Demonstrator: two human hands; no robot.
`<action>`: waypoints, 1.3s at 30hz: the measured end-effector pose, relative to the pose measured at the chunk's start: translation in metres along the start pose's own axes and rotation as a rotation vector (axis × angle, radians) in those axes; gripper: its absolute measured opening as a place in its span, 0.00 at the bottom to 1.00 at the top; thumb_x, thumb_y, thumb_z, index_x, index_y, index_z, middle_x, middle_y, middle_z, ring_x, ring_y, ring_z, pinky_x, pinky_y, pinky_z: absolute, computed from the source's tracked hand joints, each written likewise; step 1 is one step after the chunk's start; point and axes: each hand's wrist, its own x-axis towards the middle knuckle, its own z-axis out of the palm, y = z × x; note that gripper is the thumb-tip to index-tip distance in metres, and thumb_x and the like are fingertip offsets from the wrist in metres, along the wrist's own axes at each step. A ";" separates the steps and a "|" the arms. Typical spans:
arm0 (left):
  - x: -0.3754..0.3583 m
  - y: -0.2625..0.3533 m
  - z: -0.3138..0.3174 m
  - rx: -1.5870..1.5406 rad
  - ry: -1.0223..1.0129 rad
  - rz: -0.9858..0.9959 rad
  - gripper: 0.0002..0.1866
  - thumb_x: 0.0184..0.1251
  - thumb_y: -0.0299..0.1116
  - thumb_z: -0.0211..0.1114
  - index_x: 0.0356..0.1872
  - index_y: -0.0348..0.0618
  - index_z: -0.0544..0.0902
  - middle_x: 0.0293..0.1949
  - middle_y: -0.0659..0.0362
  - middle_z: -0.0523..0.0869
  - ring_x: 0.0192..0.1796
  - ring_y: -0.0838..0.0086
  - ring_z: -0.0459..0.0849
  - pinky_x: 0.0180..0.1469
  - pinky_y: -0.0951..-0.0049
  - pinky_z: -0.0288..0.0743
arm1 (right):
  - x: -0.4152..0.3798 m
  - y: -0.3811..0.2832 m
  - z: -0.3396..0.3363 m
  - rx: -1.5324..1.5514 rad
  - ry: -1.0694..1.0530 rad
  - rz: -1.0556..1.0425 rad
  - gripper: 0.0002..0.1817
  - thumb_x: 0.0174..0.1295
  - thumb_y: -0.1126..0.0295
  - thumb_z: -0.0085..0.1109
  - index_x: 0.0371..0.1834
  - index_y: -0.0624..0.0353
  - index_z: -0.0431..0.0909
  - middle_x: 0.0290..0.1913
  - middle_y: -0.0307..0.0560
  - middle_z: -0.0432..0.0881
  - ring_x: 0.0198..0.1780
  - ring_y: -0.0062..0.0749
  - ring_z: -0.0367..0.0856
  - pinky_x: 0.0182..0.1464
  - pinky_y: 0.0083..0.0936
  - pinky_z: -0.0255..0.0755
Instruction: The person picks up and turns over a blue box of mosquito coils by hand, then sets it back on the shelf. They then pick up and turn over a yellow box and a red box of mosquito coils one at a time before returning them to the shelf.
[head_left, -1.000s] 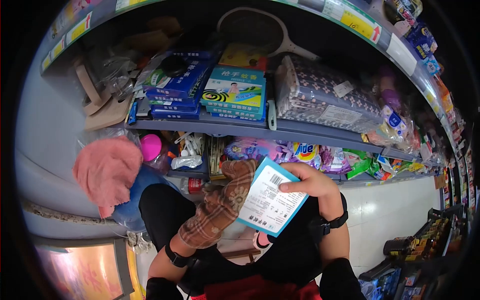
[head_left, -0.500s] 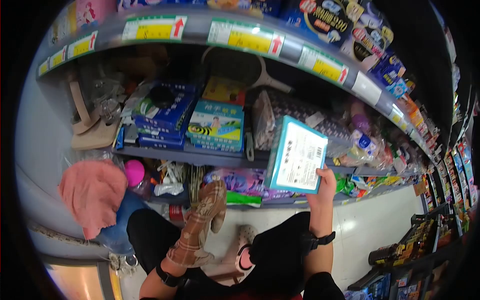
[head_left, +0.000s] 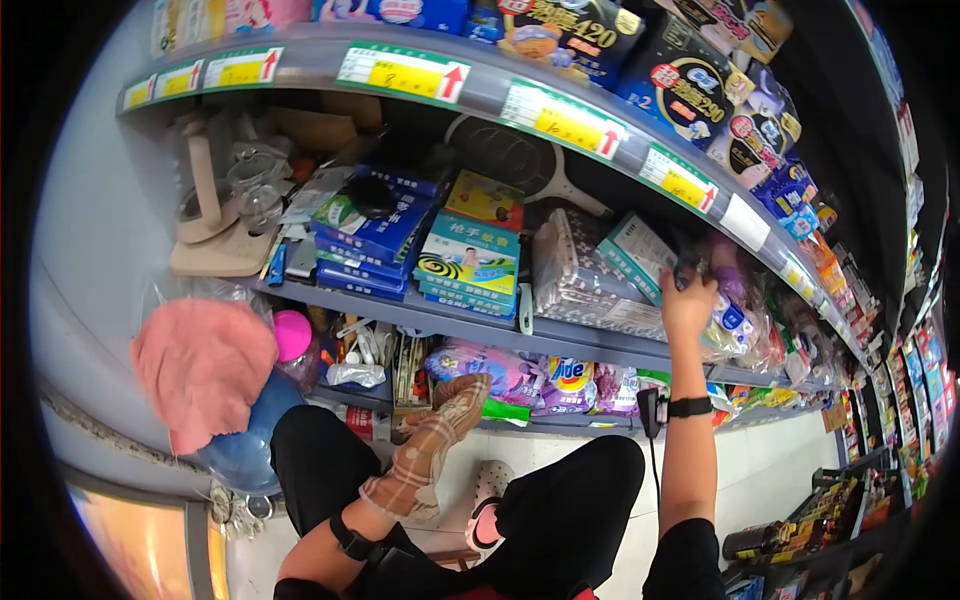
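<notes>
Right hand [head_left: 688, 303] puts one teal box [head_left: 636, 256] on the middle shelf [head_left: 440, 322].

The right hand is raised to the shelf and its fingers [head_left: 684, 272] are closed on the right end of the teal box, which stands tilted on top of one patterned fabric pack [head_left: 580, 275]. The left hand [head_left: 440, 425] is lower, above the knee, and it wears one brown checked glove [head_left: 435, 440]; the glove holds nothing and its fingers are loosely bent. Each wrist carries one black band, so there are two bands. To the left of the fabric pack lies one stack of mosquito coil boxes [head_left: 470, 265], with about three boxes, and beside it one stack of dark blue boxes [head_left: 365, 240]. One racket-shaped swatter [head_left: 520, 160] leans behind them. One pink cloth [head_left: 203, 362] lies over a blue bottle [head_left: 245, 440] at the left.
</notes>
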 end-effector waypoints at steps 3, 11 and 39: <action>0.004 0.048 -0.059 0.613 -0.115 0.169 0.44 0.60 0.29 0.66 0.77 0.35 0.56 0.74 0.50 0.64 0.74 0.61 0.65 0.80 0.63 0.52 | -0.020 -0.063 -0.047 0.238 0.272 -0.135 0.16 0.63 0.63 0.66 0.47 0.61 0.81 0.43 0.57 0.81 0.48 0.54 0.78 0.55 0.44 0.68; -0.008 -0.047 0.038 -0.705 -0.130 -0.182 0.32 0.66 0.17 0.49 0.74 0.32 0.59 0.72 0.46 0.65 0.76 0.62 0.62 0.80 0.67 0.53 | -0.098 -0.199 -0.026 0.550 -0.372 -0.741 0.38 0.54 0.62 0.72 0.68 0.62 0.70 0.68 0.59 0.73 0.70 0.54 0.69 0.73 0.47 0.61; -0.053 0.101 -0.068 0.771 -0.320 0.453 0.34 0.77 0.48 0.50 0.76 0.37 0.60 0.74 0.49 0.66 0.74 0.62 0.66 0.76 0.62 0.60 | -0.204 -0.169 -0.072 1.439 -0.597 0.353 0.17 0.74 0.63 0.56 0.53 0.68 0.78 0.44 0.42 0.84 0.44 0.20 0.78 0.50 0.22 0.71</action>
